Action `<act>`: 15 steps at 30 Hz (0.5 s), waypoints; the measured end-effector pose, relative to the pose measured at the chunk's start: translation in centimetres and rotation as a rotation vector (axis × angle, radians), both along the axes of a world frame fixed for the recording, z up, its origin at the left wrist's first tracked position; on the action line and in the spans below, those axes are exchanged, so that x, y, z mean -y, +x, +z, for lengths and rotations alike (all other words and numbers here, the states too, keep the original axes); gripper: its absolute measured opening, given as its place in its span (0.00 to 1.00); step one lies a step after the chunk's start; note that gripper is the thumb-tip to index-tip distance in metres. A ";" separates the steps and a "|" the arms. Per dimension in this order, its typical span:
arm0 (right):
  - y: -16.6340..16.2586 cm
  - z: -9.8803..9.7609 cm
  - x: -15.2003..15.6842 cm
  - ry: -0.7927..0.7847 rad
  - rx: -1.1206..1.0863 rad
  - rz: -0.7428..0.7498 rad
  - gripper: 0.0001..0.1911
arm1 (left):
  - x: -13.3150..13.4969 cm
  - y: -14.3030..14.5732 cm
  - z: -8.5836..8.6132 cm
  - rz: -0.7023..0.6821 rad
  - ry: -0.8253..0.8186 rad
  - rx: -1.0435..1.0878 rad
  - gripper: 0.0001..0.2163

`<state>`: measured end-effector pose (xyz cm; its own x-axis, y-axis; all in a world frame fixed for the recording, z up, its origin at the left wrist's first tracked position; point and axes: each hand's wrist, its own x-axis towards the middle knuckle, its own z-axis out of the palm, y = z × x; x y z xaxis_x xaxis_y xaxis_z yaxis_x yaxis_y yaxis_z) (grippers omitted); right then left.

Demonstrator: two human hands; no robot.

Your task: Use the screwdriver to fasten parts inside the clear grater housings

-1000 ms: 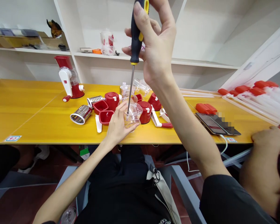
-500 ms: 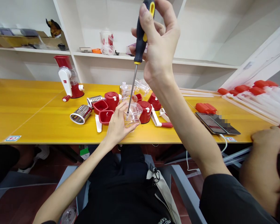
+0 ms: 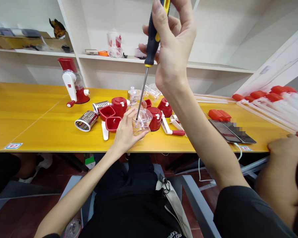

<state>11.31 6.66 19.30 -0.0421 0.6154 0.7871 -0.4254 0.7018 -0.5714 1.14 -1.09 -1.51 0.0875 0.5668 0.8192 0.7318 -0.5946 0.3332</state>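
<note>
My right hand (image 3: pixel 175 43) is wrapped round the black and yellow handle of a screwdriver (image 3: pixel 152 41), held high with its shaft slanting down to the left. The tip meets a clear plastic housing (image 3: pixel 142 120) on the table. My left hand (image 3: pixel 126 130) grips that housing from its left side, thumb along the front. Close by lie red food pushers (image 3: pixel 113 124), red bases (image 3: pixel 155 119), a white crank with a red handle (image 3: pixel 167 127), and metal grater drums (image 3: pixel 86 121). Whether a screw sits under the tip is too small to tell.
An assembled rotary grater (image 3: pixel 73 82) stands at the back left of the yellow table (image 3: pixel 39 132). Two phones (image 3: pixel 228 130), one cabled, lie at the right near red parts (image 3: pixel 220 115). A co-worker's hand (image 3: pixel 286 145) is at the far right, beside bagged red-topped items. Shelves rise behind.
My right hand and the screwdriver handle have shifted slightly right and up. The tip stays at the clear housing, and my left hand keeps its hold.
</note>
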 end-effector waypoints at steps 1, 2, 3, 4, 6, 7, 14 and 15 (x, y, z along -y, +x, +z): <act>0.0 0.0 -0.2 0.006 -0.004 0.002 0.24 | 0.0 0.0 0.0 0.001 0.000 -0.002 0.39; 0.1 0.0 -0.5 0.011 -0.005 0.002 0.25 | 0.0 0.0 0.0 0.003 0.000 -0.004 0.39; 0.1 -0.1 -0.8 0.006 0.018 0.006 0.30 | 0.0 0.0 0.0 0.004 0.002 -0.006 0.39; 0.1 -0.1 -1.0 0.010 0.041 0.001 0.33 | 0.0 0.0 0.0 0.004 0.004 -0.007 0.39; 0.2 -0.2 -1.0 0.037 0.063 -0.033 0.30 | 0.0 0.1 0.1 0.003 0.005 -0.007 0.39; 0.2 -0.3 -0.6 0.060 0.067 -0.053 0.27 | 0.0 0.1 0.1 0.003 0.004 -0.006 0.39; 0.2 -0.5 2.9 0.127 0.060 -0.021 0.16 | 0.1 0.1 0.1 0.002 0.001 0.002 0.39; 0.3 -0.5 3.1 0.147 0.089 -0.011 0.15 | 0.1 0.1 0.1 0.000 -0.004 0.003 0.39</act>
<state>11.62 3.61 18.81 -0.1099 0.4945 0.8622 -0.3697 0.7849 -0.4972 1.23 -1.16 -1.44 0.0849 0.5702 0.8171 0.7305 -0.5933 0.3381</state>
